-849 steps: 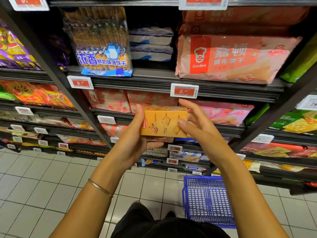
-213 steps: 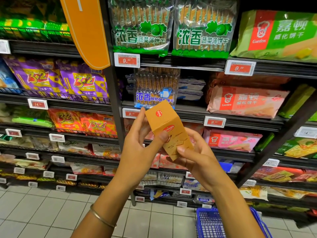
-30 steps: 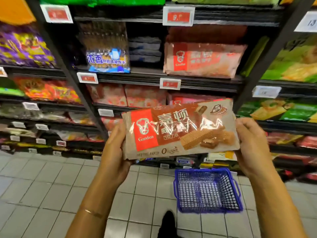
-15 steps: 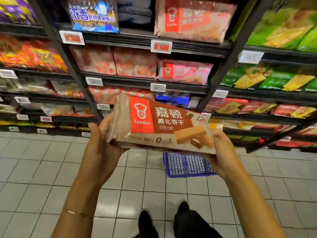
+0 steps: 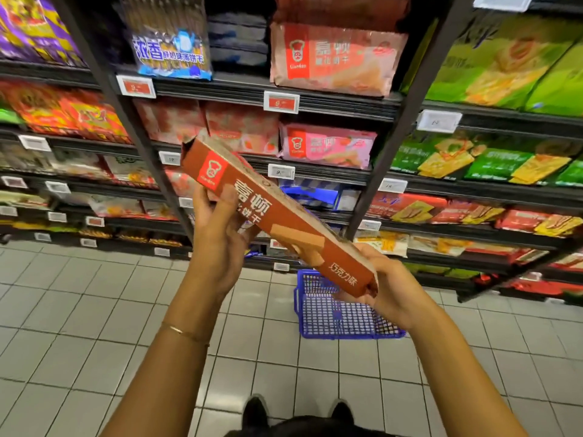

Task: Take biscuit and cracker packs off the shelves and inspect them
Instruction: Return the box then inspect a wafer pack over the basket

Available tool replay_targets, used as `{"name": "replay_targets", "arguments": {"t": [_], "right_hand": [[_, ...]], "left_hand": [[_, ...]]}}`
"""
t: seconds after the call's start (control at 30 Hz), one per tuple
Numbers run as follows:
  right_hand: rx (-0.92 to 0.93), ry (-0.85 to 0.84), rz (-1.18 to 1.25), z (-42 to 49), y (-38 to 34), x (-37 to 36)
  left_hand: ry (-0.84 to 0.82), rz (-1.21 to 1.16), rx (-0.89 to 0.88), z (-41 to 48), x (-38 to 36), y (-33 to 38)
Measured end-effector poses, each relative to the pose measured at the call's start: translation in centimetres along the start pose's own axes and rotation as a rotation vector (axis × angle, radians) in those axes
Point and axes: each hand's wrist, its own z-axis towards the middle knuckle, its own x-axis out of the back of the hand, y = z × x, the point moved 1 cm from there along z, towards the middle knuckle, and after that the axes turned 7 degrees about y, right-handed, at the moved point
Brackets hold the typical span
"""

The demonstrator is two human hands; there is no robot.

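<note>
Our left thumb lies flat across the printed face of the long brown and red foil biscuit pack, and the other fingers of the left hand wrap behind it, out of sight. The right hand cups the pack's lower end, with its fingers curled under and round the crimped edge. Both hands are therefore grasping the one pack. It is off the shelves and in the air above the blue plastic mesh basket, tilted so that its narrow side faces us. Its upper end points up and to the left of the basket. A thin gold bracelet circles the left wrist.

The basket stands on the pale tiled floor, and the right hand and the pack's lower end hide part of its far rim. Nearer to us than the basket, we see two dark shoe tips.

Beyond the basket we count two dark shelf uprights, with a stocked bay between them. High above the basket sits one salmon-pink wafer pack. One brighter pink wafer pack sits on the shelf below it. Up and to the left of the basket is one blue and white biscuit bag. The held pack blocks part of the middle shelves. The remaining packs are too blurred to count.
</note>
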Motion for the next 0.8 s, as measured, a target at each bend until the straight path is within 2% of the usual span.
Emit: {"name": "replay_targets", "arguments": {"t": [0.13, 0.2, 0.27, 0.43, 0.57, 0.7, 0.8], "right_hand": [[0.044, -0.074, 0.148, -0.5, -0.7, 0.9], [0.046, -0.144, 0.184, -0.5, -0.9, 0.7], [0.057, -0.171, 0.11, -0.5, -1.0, 0.0], [0.038, -0.043, -0.002, -0.7, -0.1, -1.1], [-0.047, -0.091, 0.024, -1.2, -0.4, -1.1], [-0.129, -0.121, 0.105, -1.4, -0.1, -0.8], [-0.128, -0.039, -0.052, -0.3, 0.0, -0.1]], "left_hand": [[0.106, -0.143, 0.217, -0.6, 0.2, -1.5], [0.086, -0.207, 0.354, -0.9, 0.4, -2.9], [0.058, -0.254, 0.504, -1.4, 0.3, -4.5], [0.034, -0.334, 0.792, -3.0, -0.4, -8.0], [0.098, -0.17, 0.882, -3.5, -0.4, -9.5], [0.059, -0.087, 0.903, -3.5, -0.2, -10.4], [-0.005, -0.041, 0.892, -3.1, 0.3, -10.9]]}}
